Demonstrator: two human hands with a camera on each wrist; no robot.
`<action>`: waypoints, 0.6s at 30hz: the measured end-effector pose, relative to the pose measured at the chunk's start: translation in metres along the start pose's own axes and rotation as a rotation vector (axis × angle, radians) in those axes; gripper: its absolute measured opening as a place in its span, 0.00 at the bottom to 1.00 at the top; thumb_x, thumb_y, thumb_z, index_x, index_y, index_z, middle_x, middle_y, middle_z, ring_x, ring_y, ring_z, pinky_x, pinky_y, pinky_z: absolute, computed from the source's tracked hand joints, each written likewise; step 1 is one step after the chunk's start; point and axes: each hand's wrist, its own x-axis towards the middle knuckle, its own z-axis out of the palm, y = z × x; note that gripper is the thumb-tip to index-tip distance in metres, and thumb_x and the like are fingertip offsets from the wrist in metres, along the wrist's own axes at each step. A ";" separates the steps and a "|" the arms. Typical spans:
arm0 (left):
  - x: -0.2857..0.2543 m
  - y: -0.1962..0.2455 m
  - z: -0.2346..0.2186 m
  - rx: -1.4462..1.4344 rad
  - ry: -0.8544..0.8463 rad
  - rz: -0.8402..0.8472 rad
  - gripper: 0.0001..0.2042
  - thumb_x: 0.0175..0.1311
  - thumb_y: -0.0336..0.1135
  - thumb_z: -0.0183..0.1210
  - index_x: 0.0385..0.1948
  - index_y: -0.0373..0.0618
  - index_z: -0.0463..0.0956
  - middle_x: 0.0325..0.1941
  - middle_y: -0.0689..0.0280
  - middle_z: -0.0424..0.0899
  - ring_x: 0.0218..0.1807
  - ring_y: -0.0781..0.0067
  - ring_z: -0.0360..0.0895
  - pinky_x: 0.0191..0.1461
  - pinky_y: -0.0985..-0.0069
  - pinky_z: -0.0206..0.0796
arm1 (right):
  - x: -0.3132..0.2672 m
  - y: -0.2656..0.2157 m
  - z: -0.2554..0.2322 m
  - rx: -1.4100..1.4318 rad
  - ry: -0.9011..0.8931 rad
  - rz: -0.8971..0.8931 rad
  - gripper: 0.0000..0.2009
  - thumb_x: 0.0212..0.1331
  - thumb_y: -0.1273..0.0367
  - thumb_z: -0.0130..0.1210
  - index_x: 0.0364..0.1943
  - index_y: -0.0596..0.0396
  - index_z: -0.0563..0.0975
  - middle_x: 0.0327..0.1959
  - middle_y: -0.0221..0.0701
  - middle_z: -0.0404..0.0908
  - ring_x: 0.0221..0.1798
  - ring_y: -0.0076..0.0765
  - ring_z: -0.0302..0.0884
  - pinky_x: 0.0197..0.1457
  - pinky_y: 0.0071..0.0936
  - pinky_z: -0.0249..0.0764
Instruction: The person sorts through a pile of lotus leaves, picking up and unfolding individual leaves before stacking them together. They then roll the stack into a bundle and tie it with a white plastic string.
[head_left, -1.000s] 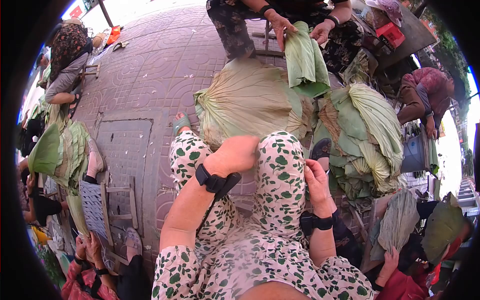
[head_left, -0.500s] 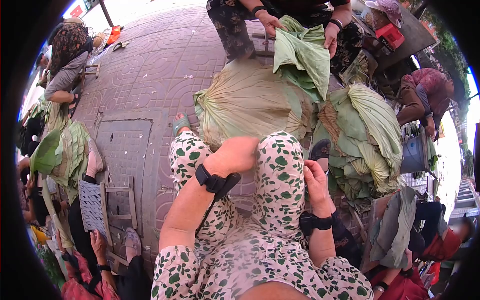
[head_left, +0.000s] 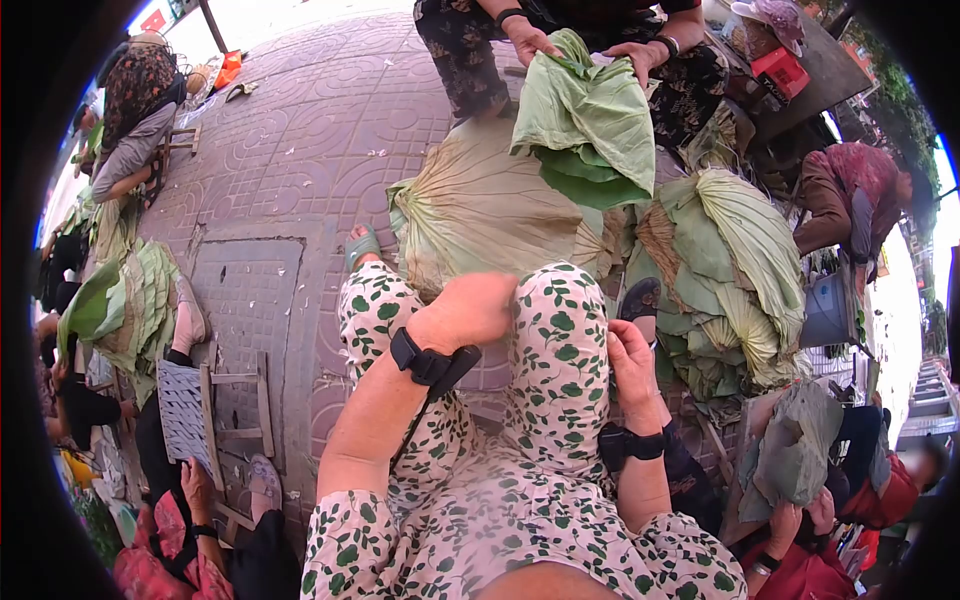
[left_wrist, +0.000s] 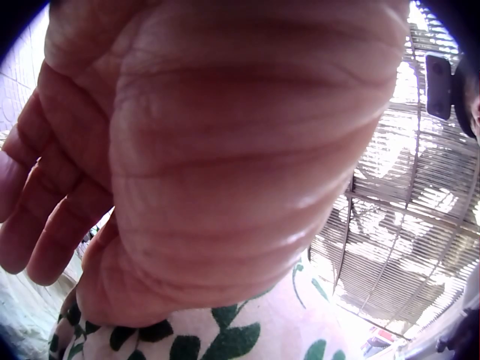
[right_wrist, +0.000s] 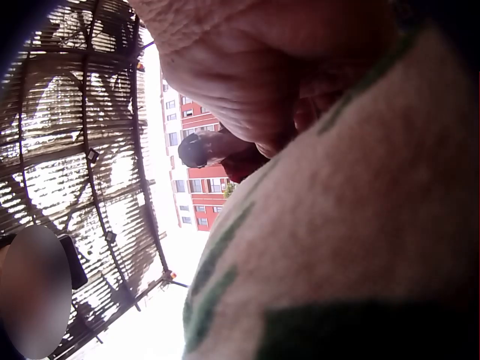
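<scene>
In the head view my left hand (head_left: pixel 465 315) is between my two knees, its forearm across the left thigh. Its fingers are hidden there, but the left wrist view shows these fingers (left_wrist: pixel 56 184) hanging loosely, holding nothing. My right hand (head_left: pixel 637 368) rests against the outer side of my right knee (head_left: pixel 560 315), fingers loosely curled, nothing held. Leaf-patterned trousers (right_wrist: pixel 360 217) fill much of the right wrist view. Beyond my knees a large dried lotus leaf (head_left: pixel 495 200) lies on the paving. Across from me, a person's hands (head_left: pixel 640 60) hold folded green lotus leaves (head_left: pixel 590 115).
A stack of lotus leaves (head_left: pixel 735 280) lies on the right. A low chair with a woven seat (head_left: pixel 190 420) stands at the left near more leaves (head_left: pixel 140 310). Other people sit around with leaves; a blue-grey bucket (head_left: pixel 825 310) is far right.
My two hands have kept still. The person opposite has turned and spread the bundle of green leaves toward the left. At lower right, another person's leaf has shifted; at lower left, a hand has moved.
</scene>
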 end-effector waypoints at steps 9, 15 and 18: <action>0.000 0.001 -0.001 0.002 -0.016 -0.003 0.10 0.50 0.31 0.49 0.34 0.38 0.73 0.35 0.48 0.78 0.41 0.45 0.74 0.45 0.59 0.66 | 0.001 0.004 -0.003 -0.027 0.003 -0.007 0.15 0.61 0.63 0.53 0.46 0.58 0.72 0.36 0.21 0.74 0.35 0.14 0.65 0.38 0.13 0.63; 0.000 0.001 -0.001 0.008 -0.012 -0.002 0.10 0.50 0.30 0.49 0.33 0.38 0.74 0.34 0.47 0.78 0.41 0.45 0.75 0.44 0.59 0.67 | 0.001 0.005 -0.003 -0.016 0.005 -0.001 0.15 0.61 0.63 0.53 0.46 0.57 0.72 0.36 0.20 0.74 0.35 0.14 0.66 0.37 0.13 0.63; -0.001 0.002 -0.002 0.006 -0.014 -0.007 0.10 0.50 0.30 0.49 0.33 0.38 0.74 0.34 0.48 0.78 0.41 0.45 0.74 0.45 0.59 0.67 | 0.001 0.005 -0.003 -0.012 0.006 0.000 0.15 0.61 0.63 0.53 0.46 0.57 0.72 0.36 0.20 0.74 0.35 0.14 0.66 0.37 0.13 0.63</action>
